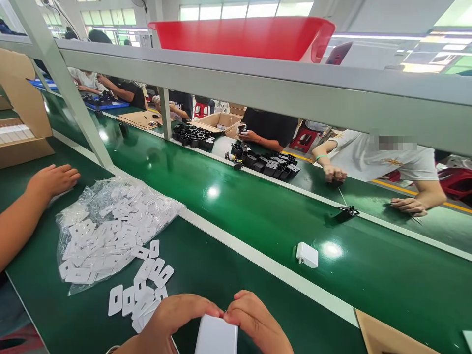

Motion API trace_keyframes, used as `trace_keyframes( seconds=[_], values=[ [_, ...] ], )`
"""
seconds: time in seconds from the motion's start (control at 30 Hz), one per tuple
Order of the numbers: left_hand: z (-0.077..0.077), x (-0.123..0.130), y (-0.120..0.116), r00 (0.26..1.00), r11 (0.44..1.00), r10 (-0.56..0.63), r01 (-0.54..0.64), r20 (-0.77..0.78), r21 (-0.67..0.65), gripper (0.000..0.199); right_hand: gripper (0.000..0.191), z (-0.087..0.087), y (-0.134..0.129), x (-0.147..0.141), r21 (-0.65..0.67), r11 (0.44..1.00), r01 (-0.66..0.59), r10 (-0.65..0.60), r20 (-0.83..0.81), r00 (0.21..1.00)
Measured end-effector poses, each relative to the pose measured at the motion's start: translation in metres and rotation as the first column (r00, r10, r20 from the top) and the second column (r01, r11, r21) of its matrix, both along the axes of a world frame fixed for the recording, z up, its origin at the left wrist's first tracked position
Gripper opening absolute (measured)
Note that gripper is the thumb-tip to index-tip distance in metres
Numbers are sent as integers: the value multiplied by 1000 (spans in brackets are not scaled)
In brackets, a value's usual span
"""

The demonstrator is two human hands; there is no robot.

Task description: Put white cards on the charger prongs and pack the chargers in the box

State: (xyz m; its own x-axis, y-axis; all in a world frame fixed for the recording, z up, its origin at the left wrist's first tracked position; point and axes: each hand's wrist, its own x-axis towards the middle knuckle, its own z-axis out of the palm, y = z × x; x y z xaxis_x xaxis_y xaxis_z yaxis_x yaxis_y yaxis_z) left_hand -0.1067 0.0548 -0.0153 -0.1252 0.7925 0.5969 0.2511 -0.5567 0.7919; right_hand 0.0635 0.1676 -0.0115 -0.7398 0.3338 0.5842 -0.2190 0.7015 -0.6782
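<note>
A glossy white plastic case [217, 337] with rounded edges sits at the bottom centre, cut off by the frame's lower edge. My left hand [177, 319] curls around its left side, fingertips pressed at the upper end. From the other side my right hand [254, 322] grips the same end, and the fingertips of both hands nearly meet there. To the left of my hands lies a loose pile of flat white plates [143, 295], each with a rectangular slot. Behind them, a clear plastic bag [121, 221] is full of the same plates.
Beyond a pale rail runs a green conveyor belt [250, 211] carrying a white plug adapter [307, 254]. Another person's arm [27, 206] rests at left near a cardboard box [22, 132]. Black housings [273, 164] and co-workers line the far side. A red bin [239, 39] stands on the overhead shelf.
</note>
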Motion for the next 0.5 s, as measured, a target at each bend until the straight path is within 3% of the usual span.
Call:
trace_keyframes(
  seconds=[0.1, 0.2, 0.27, 0.33, 0.37, 0.43, 0.5],
  values=[
    [6, -3, -5, 986, 980, -91, 114, 139, -163, 38, 18, 1, -4, -4, 59, 997, 54, -54, 5, 999],
    [8, -5, -5, 909, 896, -134, 281, 393, -343, 52, 27, 7, -7, -6, 146, 981, 124, -120, -42, 992],
    [5, -2, -3, 769, 818, -122, 436, 628, -375, 67, 41, 14, -9, -7, 215, 954, 209, -204, -43, 978],
    [1, 4, 0, 607, 756, -102, 562, 788, -336, 72, 39, 19, -12, -9, 269, 912, 309, -302, -68, 951],
    [-1, 6, 0, 561, 740, -81, 588, 824, -327, 71, 36, 21, -13, -9, 274, 904, 328, -322, -68, 944],
    [-3, 10, 1, 575, 734, -26, 566, 818, -375, 65, 40, 24, -14, -10, 201, 931, 305, -302, -45, 952],
    [-4, 10, -1, 688, 739, 28, 474, 725, -478, 65, 43, 26, -12, -9, 5, 966, 258, -258, 64, 964]
  ],
)
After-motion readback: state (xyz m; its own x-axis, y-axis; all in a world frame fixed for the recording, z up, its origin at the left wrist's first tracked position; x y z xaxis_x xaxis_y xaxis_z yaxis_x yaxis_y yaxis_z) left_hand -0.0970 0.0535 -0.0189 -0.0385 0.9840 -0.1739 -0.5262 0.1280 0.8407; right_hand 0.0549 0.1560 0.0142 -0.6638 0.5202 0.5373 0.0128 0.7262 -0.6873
